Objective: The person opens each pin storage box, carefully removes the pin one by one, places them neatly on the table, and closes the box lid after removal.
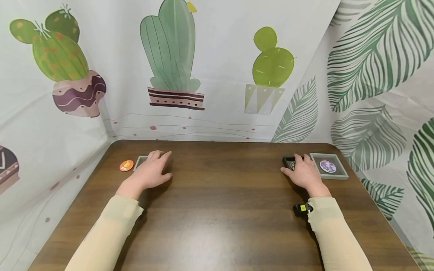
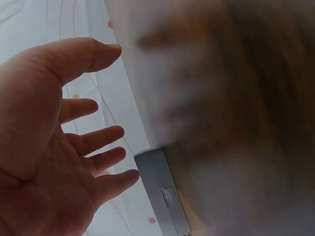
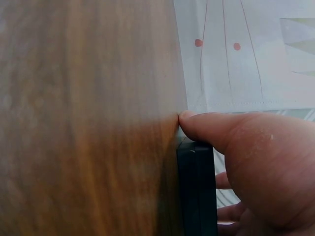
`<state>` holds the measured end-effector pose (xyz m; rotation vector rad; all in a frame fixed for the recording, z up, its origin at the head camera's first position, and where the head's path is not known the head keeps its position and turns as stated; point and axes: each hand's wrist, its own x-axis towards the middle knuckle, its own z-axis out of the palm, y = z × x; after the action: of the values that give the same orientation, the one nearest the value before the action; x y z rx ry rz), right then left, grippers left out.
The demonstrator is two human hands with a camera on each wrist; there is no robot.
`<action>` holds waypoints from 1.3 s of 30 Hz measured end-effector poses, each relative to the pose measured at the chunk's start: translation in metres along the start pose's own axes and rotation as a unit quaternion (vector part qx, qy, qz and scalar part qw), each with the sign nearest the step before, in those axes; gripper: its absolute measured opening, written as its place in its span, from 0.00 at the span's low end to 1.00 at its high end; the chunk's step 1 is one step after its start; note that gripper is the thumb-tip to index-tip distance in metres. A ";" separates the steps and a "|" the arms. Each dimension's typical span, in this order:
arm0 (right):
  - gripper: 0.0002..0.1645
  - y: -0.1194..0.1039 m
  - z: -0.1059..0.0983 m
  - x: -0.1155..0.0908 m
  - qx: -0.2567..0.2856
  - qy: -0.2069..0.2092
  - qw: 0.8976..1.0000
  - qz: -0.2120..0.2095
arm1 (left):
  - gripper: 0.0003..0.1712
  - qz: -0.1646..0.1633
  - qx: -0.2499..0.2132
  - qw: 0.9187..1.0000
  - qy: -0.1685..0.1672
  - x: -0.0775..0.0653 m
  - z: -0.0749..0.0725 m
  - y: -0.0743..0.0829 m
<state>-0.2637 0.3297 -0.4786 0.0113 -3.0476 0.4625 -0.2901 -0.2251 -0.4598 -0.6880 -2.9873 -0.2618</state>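
My left hand (image 1: 149,172), fingers spread and holding nothing, hovers over a small grey tray (image 1: 139,162) and covers most of it. In the left wrist view the tray's side (image 2: 160,189) appears beside the fingertips. Left of this tray an orange round badge (image 1: 126,165) lies on the table. My right hand (image 1: 304,174) is over a black tray (image 1: 288,159), its thumb at the tray's left end and its fingers extended across the top. Part of a round badge (image 1: 292,165) shows inside the black tray; the hand hides the rest.
Right of the black tray stands a larger grey tray (image 1: 340,177) with a purple round badge (image 1: 327,166) in it. The brown wooden table (image 1: 220,195) ends at a hanging cloth (image 1: 223,64) printed with cacti and leaves.
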 end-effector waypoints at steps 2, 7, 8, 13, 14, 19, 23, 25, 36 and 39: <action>0.54 0.000 0.000 0.000 0.003 0.003 1.000 -0.002 | 0.50 -0.002 0.001 1.000 0.002 0.000 0.001 0.000; 0.55 -0.002 -0.001 0.000 0.012 0.010 1.000 0.001 | 0.50 -0.001 0.000 1.000 0.004 0.001 0.001 0.003; 0.55 -0.004 -0.001 0.000 0.013 0.011 1.000 0.003 | 0.50 0.000 -0.001 1.000 0.004 0.001 0.001 0.004; 0.56 -0.015 0.000 0.001 0.024 0.015 1.000 0.003 | 0.50 0.006 -0.005 1.000 0.001 0.001 0.002 0.013; 0.56 -0.018 0.001 0.001 0.024 0.016 1.000 0.001 | 0.50 0.007 -0.009 1.000 -0.002 0.001 0.002 0.016; 0.55 -0.034 0.005 -0.001 0.022 0.020 0.999 -0.016 | 0.51 0.022 -0.047 0.998 -0.021 0.001 0.001 0.037; 0.55 -0.047 0.007 -0.005 0.020 0.027 0.999 -0.033 | 0.52 0.035 -0.060 0.997 -0.032 0.000 0.000 0.053; 0.55 -0.053 0.009 -0.007 0.019 0.028 0.999 -0.040 | 0.52 0.039 -0.061 0.997 -0.034 0.000 0.000 0.061; 0.54 -0.090 0.013 -0.017 0.017 0.022 0.997 -0.075 | 0.50 0.071 -0.070 0.994 -0.050 -0.004 0.004 0.090; 0.54 -0.100 0.015 -0.021 0.019 0.018 0.996 -0.088 | 0.49 0.080 -0.087 0.991 -0.056 -0.006 0.006 0.095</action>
<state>-0.2421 0.2299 -0.4649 0.2671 -2.9662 0.5013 -0.2432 -0.1420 -0.4520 -0.9852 -3.0164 -0.4925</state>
